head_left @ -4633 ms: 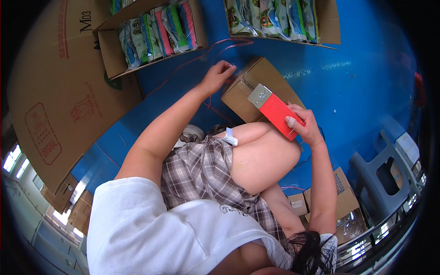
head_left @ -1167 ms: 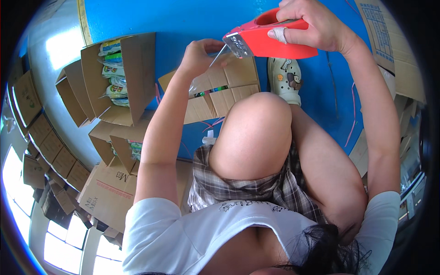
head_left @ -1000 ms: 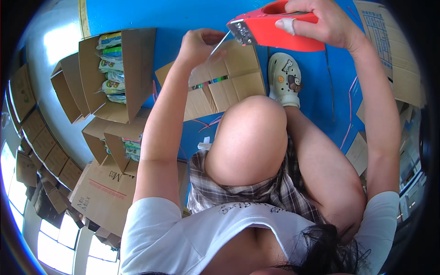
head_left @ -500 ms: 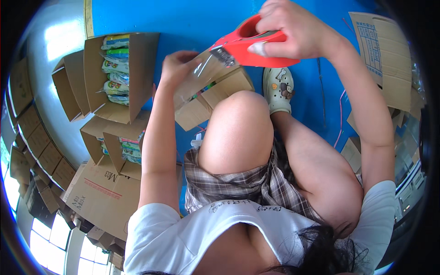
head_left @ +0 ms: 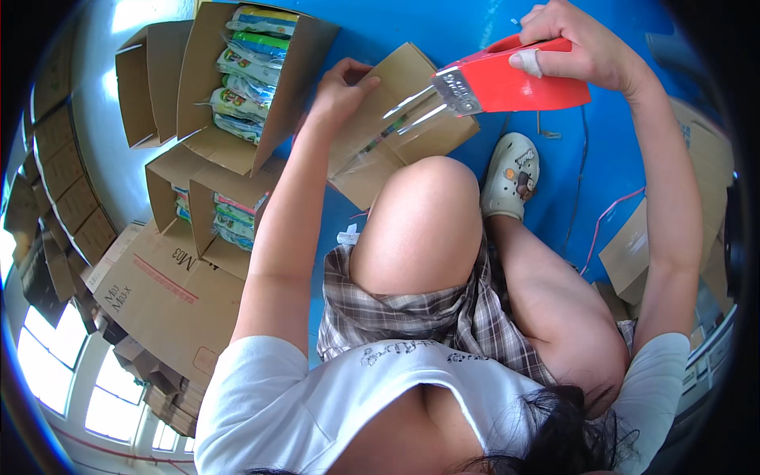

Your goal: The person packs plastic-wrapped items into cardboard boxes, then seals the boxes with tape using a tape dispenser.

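Note:
My right hand (head_left: 576, 46) is closed around a red tape dispenser (head_left: 526, 79), and white wrapping shows on one finger. From its metal head a strip of clear packing tape (head_left: 412, 111) runs left across an open-seamed cardboard box (head_left: 404, 67) beyond my raised knee. My left hand (head_left: 342, 93) is at the box's left side, with fingers curled and thumb over the tape's end. Its fingertips are partly hidden. Through the gap between the flaps, coloured contents show faintly.
At the left, open cartons (head_left: 317, 47) hold several colourful soft packs (head_left: 252, 71). A flat printed carton (head_left: 170, 293) lies nearer. Loose cardboard (head_left: 633, 245) and a pink cord (head_left: 606, 214) lie at the right. My foot in a pale clog (head_left: 511, 176) rests on the blue floor (head_left: 554, 190).
My right hand and the dispenser have moved right, lengthening the tape strip above the box. My left hand has shifted slightly up and right in the view, which itself has shifted.

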Tool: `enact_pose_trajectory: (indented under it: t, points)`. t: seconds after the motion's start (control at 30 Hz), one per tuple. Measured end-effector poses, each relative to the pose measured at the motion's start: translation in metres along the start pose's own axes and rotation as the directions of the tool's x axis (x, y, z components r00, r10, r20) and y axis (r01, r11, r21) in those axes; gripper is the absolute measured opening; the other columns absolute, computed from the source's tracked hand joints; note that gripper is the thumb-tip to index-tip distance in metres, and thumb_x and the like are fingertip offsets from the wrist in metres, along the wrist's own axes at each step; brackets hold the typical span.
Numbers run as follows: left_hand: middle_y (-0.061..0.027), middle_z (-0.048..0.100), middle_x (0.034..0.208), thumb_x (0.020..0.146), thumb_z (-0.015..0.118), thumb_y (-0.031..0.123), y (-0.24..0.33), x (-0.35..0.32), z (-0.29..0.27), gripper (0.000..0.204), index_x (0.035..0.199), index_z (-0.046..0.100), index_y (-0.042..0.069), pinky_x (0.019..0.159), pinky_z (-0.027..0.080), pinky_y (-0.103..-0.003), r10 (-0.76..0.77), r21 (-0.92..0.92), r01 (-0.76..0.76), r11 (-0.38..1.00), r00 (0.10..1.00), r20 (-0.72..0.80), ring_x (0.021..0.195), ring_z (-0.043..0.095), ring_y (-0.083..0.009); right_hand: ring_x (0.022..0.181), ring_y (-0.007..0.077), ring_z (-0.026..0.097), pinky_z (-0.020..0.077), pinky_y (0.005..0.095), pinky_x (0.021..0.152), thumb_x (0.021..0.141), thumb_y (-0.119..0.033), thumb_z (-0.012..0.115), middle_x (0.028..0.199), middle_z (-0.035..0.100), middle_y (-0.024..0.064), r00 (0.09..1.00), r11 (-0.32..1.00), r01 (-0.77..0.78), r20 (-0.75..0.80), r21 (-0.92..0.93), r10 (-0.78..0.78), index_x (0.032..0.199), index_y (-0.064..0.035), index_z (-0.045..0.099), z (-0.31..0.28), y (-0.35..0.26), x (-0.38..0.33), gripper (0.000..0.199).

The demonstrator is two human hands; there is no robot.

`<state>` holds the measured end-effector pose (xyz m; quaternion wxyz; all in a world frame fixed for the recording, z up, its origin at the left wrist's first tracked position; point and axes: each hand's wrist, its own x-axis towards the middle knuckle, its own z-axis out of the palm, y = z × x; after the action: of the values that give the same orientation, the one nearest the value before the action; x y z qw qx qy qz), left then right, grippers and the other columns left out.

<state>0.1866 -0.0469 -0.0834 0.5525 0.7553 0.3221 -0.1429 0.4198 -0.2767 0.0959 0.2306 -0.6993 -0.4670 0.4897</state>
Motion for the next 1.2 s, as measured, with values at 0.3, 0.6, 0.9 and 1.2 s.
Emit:
enact_pose_trajectory:
  t: [0.3,0.6,0.9,1.2]
  points:
    - [-0.0126,0.065,0.1,0.083,0.065,0.019,0.001,-0.02,0.007,0.025,0.102,0.058,0.004,0.083,0.047,-0.037,0.087,0.163,-0.07,0.984,0.991,-0.1,0.097,0.062,-0.0291,0.061,0.0148,0.041,0.0343,0.0305,0.058,0.078,-0.029,0.059,0.056,0.043,0.006,0.991,0.993,-0.111,0.069,-0.034,0.113,0.056,-0.0016,0.052,0.007,0.037,0.012,0.036]
    - [-0.0182,0.057,0.11,0.082,0.067,0.03,0.0,-0.013,0.008,0.045,0.112,0.051,0.001,0.087,0.045,-0.039,0.083,0.188,-0.082,0.979,0.997,0.002,0.106,0.055,-0.0318,0.056,0.0113,0.053,0.0381,0.0284,0.052,0.082,-0.029,0.066,0.059,0.061,0.0063,0.992,0.99,-0.129,0.012,0.049,0.128,0.07,0.0002,0.068,-0.003,0.03,0.023,0.032]
    - [-0.0221,0.046,0.129,0.05,0.092,0.036,0.03,0.049,0.022,0.115,0.142,0.028,0.009,0.103,0.04,-0.041,0.395,0.191,-0.533,0.824,0.783,0.481,0.121,0.047,-0.0361,0.052,0.0099,0.05,0.038,0.0269,0.049,0.082,-0.029,0.066,0.058,0.061,0.0031,1.0,0.992,-0.014,0.008,0.127,0.013,0.072,-0.0009,0.071,-0.002,-0.002,0.011,0.03]
    - [-0.0165,0.04,0.128,0.046,0.089,0.048,0.033,0.029,0.044,0.111,0.139,0.031,0.028,0.099,0.042,-0.046,0.314,0.678,-0.505,0.534,0.863,0.395,0.122,0.043,-0.036,0.052,0.0105,0.05,0.0382,0.0282,0.049,0.083,-0.033,0.066,0.057,0.058,0.0023,0.978,0.976,-0.206,0.014,-0.073,0.208,0.074,-0.0013,0.071,-0.001,-0.011,-0.003,0.034]
